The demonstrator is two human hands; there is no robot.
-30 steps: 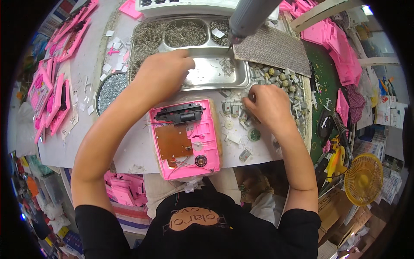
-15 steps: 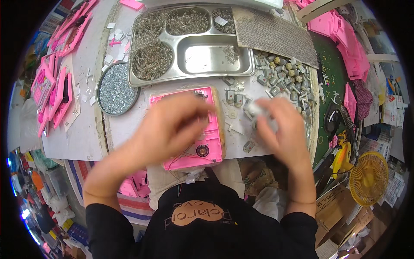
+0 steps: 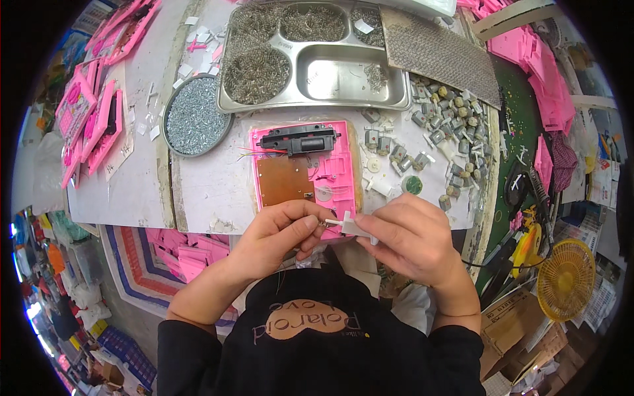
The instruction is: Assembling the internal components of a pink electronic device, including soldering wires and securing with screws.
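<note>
In front of my chest, both hands meet over the near edge of a pink plastic casing (image 3: 340, 165). My right hand (image 3: 415, 236) pinches a white plastic part (image 3: 351, 226) with a thin stem pointing left. My left hand (image 3: 285, 234) is closed at the fingertips on a small metal spring (image 3: 324, 223) at the end of that stem, partly hidden by the fingers. Inside the casing lie a brown circuit board (image 3: 284, 179) and a black mechanism (image 3: 300, 140) with wires. My hands cover the casing's near part.
Behind the casing stands a steel compartment tray (image 3: 317, 105) holding many springs. A round dish of screws (image 3: 198, 115) is to its left. Several small grey geared pieces (image 3: 399, 155) and a green-topped round container (image 3: 412, 185) lie right. Pink casings (image 3: 79, 119) are stacked at far left.
My hands have come together at the casing's near edge, the right one moving left from the loose parts with the white part. The casing's board and black mechanism are now uncovered.
</note>
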